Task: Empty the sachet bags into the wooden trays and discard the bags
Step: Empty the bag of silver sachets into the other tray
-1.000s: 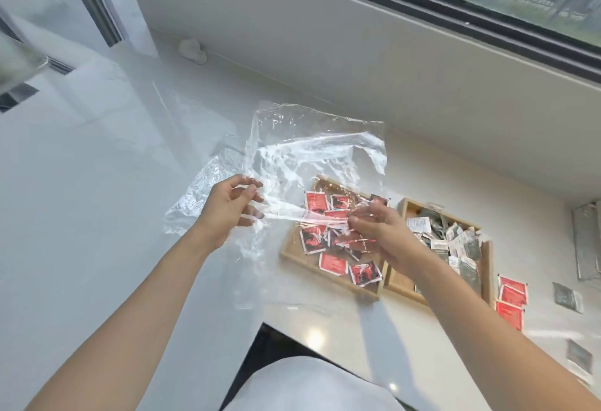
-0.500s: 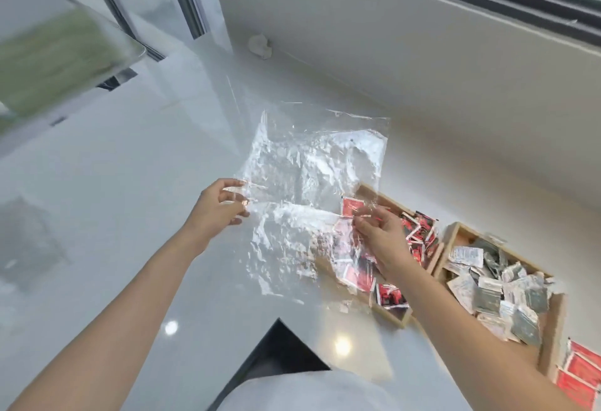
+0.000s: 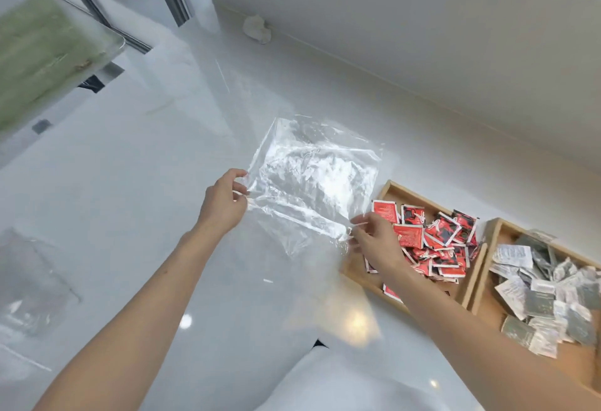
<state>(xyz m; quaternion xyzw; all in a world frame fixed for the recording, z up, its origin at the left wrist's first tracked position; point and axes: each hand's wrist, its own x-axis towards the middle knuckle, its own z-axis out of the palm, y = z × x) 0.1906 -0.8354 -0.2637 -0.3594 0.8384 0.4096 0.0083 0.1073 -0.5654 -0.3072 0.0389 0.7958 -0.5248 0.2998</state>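
Note:
An empty clear plastic bag (image 3: 312, 179) is stretched flat in the air above the white counter. My left hand (image 3: 224, 204) pinches its left edge and my right hand (image 3: 374, 241) pinches its lower right corner. To the right lies a wooden tray (image 3: 395, 191) filled with red sachets (image 3: 432, 241); my right forearm crosses its near side. Beside it, further right, a second wooden tray (image 3: 497, 231) holds grey and white sachets (image 3: 546, 293).
The glossy white counter (image 3: 130, 215) spreads to the left. Another clear bag (image 3: 29, 290) lies at the far left. A crumpled white object (image 3: 257, 30) sits by the wall. A green-tinted panel (image 3: 42, 52) hangs at the upper left.
The view has swung left, so both trays now sit further right. The bag has moved off the red sachet tray and is stretched flatter between both hands.

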